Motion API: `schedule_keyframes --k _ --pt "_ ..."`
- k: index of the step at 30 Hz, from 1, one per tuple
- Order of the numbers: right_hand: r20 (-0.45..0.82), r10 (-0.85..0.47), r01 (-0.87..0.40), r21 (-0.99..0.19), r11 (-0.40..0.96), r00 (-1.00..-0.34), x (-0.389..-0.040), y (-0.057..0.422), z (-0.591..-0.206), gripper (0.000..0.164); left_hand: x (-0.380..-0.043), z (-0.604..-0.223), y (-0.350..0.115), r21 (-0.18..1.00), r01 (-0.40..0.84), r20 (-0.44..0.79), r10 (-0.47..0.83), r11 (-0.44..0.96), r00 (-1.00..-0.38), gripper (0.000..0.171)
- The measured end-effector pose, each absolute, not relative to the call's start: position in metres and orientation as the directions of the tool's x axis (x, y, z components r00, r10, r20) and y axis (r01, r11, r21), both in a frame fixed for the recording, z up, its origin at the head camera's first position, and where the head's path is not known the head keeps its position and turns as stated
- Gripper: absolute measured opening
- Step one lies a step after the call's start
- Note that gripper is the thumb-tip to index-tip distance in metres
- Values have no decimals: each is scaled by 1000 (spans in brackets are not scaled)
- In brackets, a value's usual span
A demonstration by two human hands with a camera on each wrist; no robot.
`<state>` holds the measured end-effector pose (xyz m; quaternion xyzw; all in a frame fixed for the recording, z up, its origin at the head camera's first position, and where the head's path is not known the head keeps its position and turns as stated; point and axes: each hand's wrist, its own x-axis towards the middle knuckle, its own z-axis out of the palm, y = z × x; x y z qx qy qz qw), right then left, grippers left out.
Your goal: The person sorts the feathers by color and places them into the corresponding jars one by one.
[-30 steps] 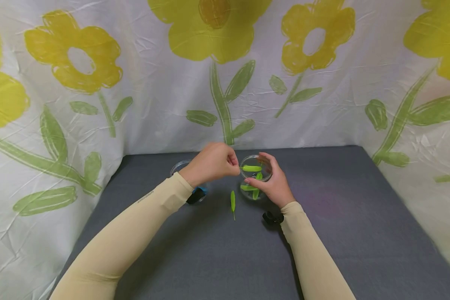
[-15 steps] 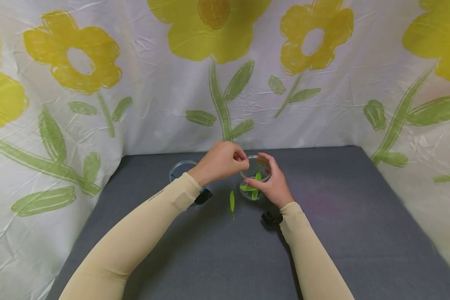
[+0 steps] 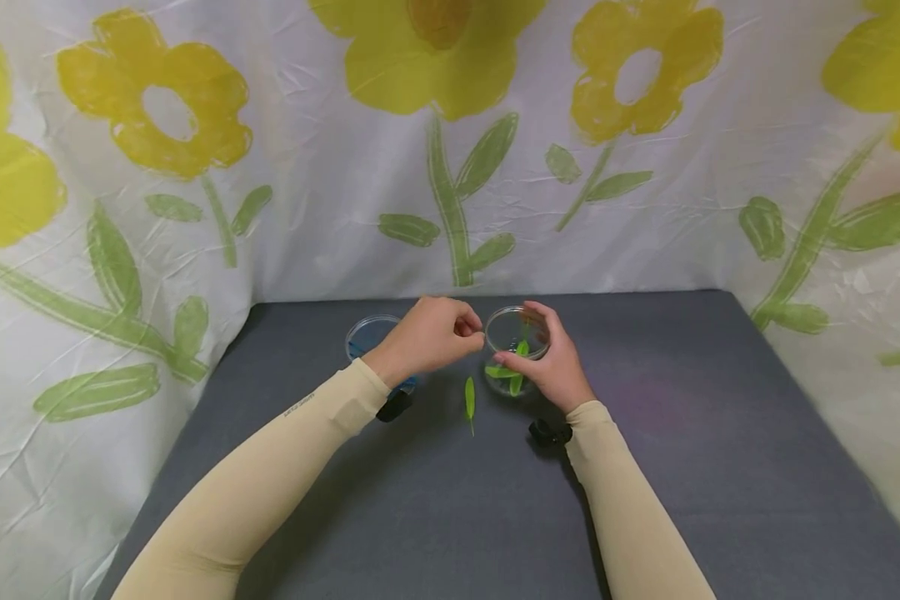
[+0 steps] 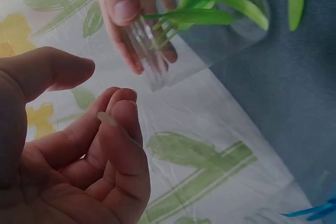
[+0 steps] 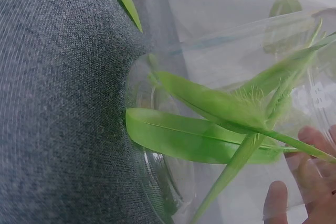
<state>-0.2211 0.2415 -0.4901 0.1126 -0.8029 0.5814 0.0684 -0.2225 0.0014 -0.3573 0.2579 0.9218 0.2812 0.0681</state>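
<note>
My left hand (image 3: 431, 333) hovers just left of a clear jar (image 3: 498, 312), with thumb and bent fingers apart and nothing between them in the left wrist view. My right hand (image 3: 557, 358) grips the jar near its rim, thumb in front and fingers around the far side. Standing in the jar are several green feathers (image 5: 205, 135), crossing each other, stems toward the mouth. One more green feather (image 3: 470, 400) lies on the dark cloth in front, between the two hands.
A second clear jar (image 3: 367, 321) with blue feather-like pieces (image 4: 315, 211) stands behind the left wrist, partly hidden by it. Dark grey cloth (image 3: 690, 467) covers the table. A white flower-print curtain (image 3: 307, 208) closes off the back and sides.
One second ago a green feather showed at the jar's mouth by the left fingers; it is now among those inside. The left hand moved over the rim, then drew back left. The right hand kept its grip.
</note>
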Motion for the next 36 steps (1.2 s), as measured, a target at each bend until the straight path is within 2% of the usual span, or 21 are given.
schedule_keyframes --k 4,8,13,23,28,36 --pt "238 -95 -256 -917 305 -967 -221 241 -488 95 -215 -365 -3 484 478 15 540 733 -842 21" --pt "226 -98 -245 -919 308 -969 -220 242 -488 96 -209 -376 -8 425 557 15 610 713 -792 21" --pt "217 -99 -237 -922 305 -971 -220 243 -490 94 -202 -394 -13 354 677 -6 726 645 -688 18" --pt "215 -105 -238 -918 317 -971 -219 242 -490 93 -191 -428 -10 54 877 34 876 478 -480 14" --pt "216 -101 -237 -920 311 -971 -220 241 -491 95 -190 -443 -9 -105 913 76 919 393 -387 13" --pt "237 -97 -256 -916 310 -967 -221 241 -489 94 -189 -456 -6 -245 906 69 938 346 -340 10"
